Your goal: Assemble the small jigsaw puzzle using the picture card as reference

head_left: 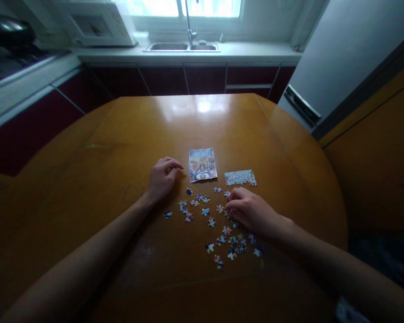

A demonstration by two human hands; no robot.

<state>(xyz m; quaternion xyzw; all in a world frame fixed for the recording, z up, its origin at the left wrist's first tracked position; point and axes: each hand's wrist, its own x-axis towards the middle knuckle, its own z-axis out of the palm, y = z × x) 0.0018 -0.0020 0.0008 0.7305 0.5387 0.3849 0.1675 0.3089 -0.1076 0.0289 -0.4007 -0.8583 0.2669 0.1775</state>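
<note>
My left hand (pixel 161 179) rests on the table, fingers loosely bent and the index finger reaching toward a printed picture sheet (pixel 202 165); nothing shows in it. Loose jigsaw pieces (pixel 205 211) lie scattered between my forearms. Over the right part of them, my right hand (pixel 251 210) is curled down, with its fingertips at a puzzle piece (pixel 231 211) that they partly hide. Just beyond this hand lies a joined strip of puzzle (pixel 240 177), light blue with lettering and a jagged lower edge. Nearer to me is a denser cluster of pieces (pixel 237 246).
The brown wooden table (pixel 138 121) has rounded sides. Behind it run a counter with a double sink (pixel 170 46) and a white microwave (pixel 97 24). A fridge (pixel 350 54) stands at the right, and a dark pan (pixel 10 29) is at the far left.
</note>
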